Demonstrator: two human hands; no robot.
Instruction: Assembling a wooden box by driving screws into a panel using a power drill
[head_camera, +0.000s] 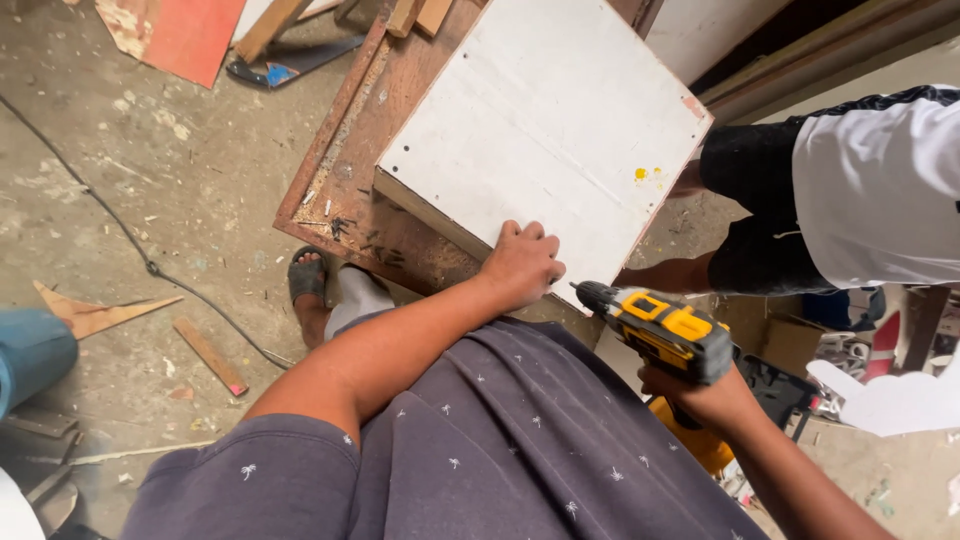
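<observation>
Fingers (528, 238) of the left hand (520, 265) curled over the near edge of the white panel (550, 130), pressing flat on its face rather than gripping anything loose. White panel lying tilted on the brown table (340, 190), long axis running from the near-left corner up toward the far right, near-right corner just beyond the knuckles. Brown table underneath, littered with small screws and chips, one corner jutting toward the sandalled foot (306, 272) on the dusty floor (150, 180). Another person in a white shirt (880, 200) standing at the far right side of the panel, well apart from both hands. Yellow-and-black cordless drill (665, 325) clenched in the right hand (705, 395), fingers wrapped round the grip, body angled up-left. Drill tip (583, 292) pointing at the panel's near edge, just beside the left hand's thumb side, not touching the wood as far as can be told. Right hand lower and nearer the body; left hand the nearer of the two to the panel, already on it.
</observation>
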